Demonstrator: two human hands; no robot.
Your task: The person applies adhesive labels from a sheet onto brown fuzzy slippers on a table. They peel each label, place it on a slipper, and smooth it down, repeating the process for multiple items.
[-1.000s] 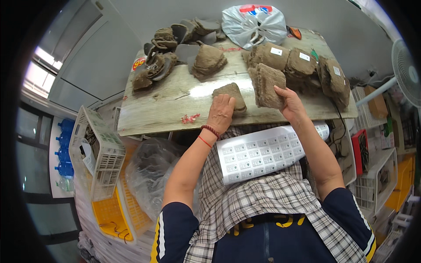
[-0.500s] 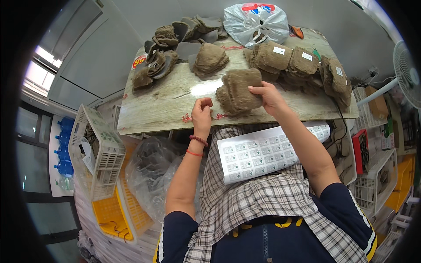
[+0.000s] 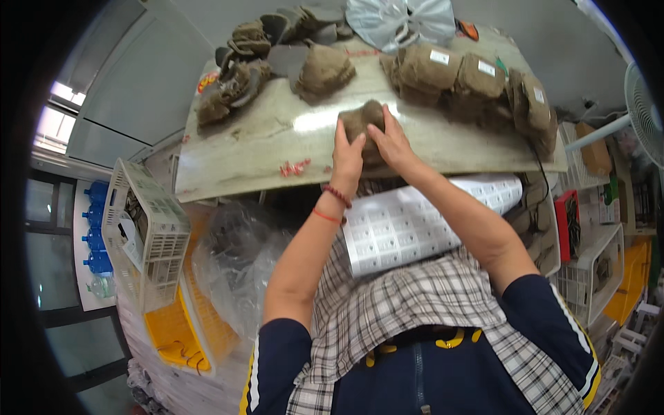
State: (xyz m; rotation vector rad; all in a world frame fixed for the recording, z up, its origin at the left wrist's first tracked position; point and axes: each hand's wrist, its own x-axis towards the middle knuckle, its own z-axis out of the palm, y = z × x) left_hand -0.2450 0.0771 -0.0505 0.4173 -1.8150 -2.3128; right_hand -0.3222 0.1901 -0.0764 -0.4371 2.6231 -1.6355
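Both my hands are closed on a small stack of brown fuzzy pads [image 3: 364, 122] over the table's near part. My left hand [image 3: 348, 153] presses its left side, and my right hand [image 3: 394, 144] grips the right. The stack's underside is hidden. Across my lap lies a curling white sheet of printed labels [image 3: 401, 225]. Beyond my right hand sit brown pad stacks [image 3: 423, 69] bearing small white labels. Another brown stack [image 3: 325, 71], with no label visible, rests further left.
A loose pile of brown and grey pads [image 3: 235, 86] covers the table's [image 3: 242, 155] far left. At the back stand a tied white plastic bag [image 3: 401, 24] and an orange-handled tool [image 3: 468, 30]. White crates [image 3: 155, 221] flank me, with clear plastic [image 3: 238, 266] left and a fan [image 3: 643, 114] right.
My left hand has moved up and right from beside the stack to take hold of it. My right hand and the stack have shifted left and turned. The view has tilted slightly.
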